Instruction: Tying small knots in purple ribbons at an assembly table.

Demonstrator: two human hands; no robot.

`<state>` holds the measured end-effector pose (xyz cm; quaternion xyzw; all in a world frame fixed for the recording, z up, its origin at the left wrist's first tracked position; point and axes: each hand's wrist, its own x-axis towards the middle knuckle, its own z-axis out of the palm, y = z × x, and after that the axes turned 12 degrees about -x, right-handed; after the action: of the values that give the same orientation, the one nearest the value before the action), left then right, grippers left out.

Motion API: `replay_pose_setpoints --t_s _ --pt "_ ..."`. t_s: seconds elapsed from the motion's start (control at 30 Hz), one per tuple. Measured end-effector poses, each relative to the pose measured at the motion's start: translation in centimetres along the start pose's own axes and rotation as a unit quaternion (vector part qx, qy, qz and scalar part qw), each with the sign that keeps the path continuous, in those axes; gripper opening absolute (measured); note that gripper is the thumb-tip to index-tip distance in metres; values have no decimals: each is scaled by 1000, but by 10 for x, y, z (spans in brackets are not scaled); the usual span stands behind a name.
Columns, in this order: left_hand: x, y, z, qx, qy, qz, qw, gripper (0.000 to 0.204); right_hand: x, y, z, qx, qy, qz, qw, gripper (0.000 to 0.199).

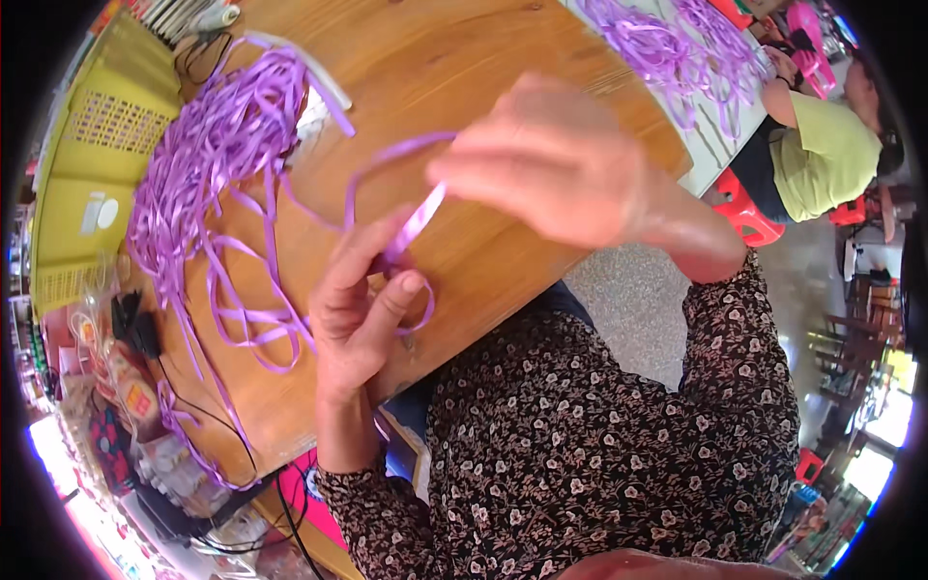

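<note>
A strip of glossy purple ribbon (416,228) stretches between my two hands above the wooden table. My left hand (356,314) is closed on it, thumb and fingers curled, and a small loop hangs by the thumb. Up and to the right, my right hand (556,174) is blurred by motion; its fingertips meet the other end of the strip in a pinch. Another strand arcs over the table to the right hand's fingers. Left of my hands lies a large tangled heap of purple ribbon (217,145), with loose loops trailing toward me.
A yellow-green plastic basket (116,150) stands along the left edge of the wooden table (425,58). Plastic bags and dark cables crowd the near left. At the far right, more purple ribbon (667,48) covers a white table, where a person in a yellow-green shirt (822,155) sits.
</note>
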<state>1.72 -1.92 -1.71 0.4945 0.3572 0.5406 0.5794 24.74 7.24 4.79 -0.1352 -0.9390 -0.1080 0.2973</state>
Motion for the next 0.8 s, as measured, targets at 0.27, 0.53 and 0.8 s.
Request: replay_pose_setpoints --t_s 0.27,0.53,0.8 --pt "7 -9 -15 97 146 109 978 40 -61 125 -99 -6 262 468 844 18" --pt "9 -20 -21 -40 191 3 981 24 -163 242 -130 -294 64 409 862 35" --pt "11 -13 -15 -42 230 16 972 19 -58 155 16 -124 -32 254 959 25"
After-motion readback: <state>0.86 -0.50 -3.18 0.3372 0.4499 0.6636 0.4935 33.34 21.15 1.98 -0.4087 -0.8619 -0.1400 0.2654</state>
